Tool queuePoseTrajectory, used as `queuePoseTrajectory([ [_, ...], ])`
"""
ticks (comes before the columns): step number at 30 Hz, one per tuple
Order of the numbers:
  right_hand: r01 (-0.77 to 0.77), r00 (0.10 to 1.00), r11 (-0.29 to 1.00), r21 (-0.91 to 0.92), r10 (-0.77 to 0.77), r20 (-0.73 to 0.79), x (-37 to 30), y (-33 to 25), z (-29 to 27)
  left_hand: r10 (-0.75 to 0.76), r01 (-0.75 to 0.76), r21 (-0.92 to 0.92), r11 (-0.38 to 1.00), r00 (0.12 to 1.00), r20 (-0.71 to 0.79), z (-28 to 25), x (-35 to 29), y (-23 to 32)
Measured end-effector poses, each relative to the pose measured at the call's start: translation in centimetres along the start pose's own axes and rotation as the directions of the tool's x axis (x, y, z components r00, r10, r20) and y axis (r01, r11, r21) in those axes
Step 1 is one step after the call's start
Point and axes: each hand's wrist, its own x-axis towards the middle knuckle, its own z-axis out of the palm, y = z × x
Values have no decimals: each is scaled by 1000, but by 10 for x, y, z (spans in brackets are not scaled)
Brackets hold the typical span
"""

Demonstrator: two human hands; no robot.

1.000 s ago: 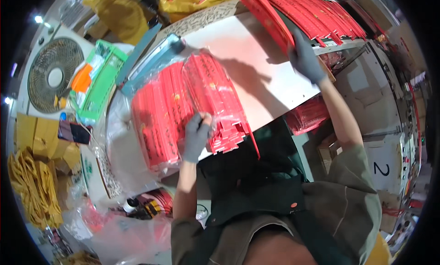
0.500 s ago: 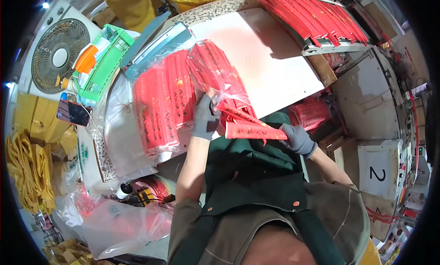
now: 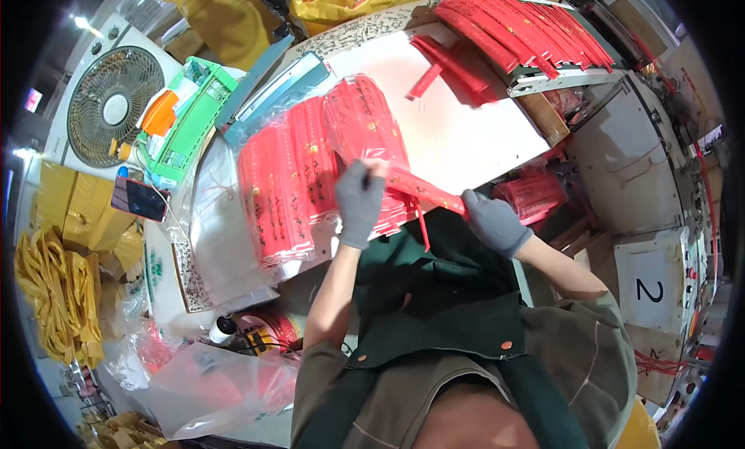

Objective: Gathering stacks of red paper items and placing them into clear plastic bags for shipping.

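Fingertips of the right hand point(image 3: 493, 222) pinch one end of a red strip point(image 3: 427, 188), which lies up and to the left of that hand. From my remote seat I read its long axis as slanting from the near end of the packed bundle point(image 3: 362, 111) down toward the apron point(image 3: 450, 336), so it crosses the near edge of the desk point(image 3: 504, 135) and its right end sits out beyond that edge. The left hand point(image 3: 359, 204) is just beside the strip's other end, over the desk, fingers curled; I cannot tell whether they grip the strip itself or the clear film point(image 3: 374, 152) on the bundle. I call the right hand nearer, since its contact is plain. My judgement is that any pull should run along that slant, lest the strip bend over the desk's edge. Well apart, toward the far edge, I see loose strips point(image 3: 459, 71) beside a stack point(image 3: 528, 30) at the far right corner.
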Motion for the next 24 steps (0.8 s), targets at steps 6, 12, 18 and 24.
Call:
queuePoseTrajectory([
  [6,92,920,914,395,73,-384,100,-16,11,277,-323,123,938,916,290,31,-22,15],
  [12,11,977,999,42,-2,-215,151,6,-73,-160,280,-282,918,910,382,-37,33,21],
  [18,237,846,955,-180,-294,-446,198,-21,-240,280,-354,323,878,926,254,-109,174,159],
  [24,368,887,926,82,-323,-331,176,-15,-266,400,-395,-74,916,877,267,-117,180,161],
])
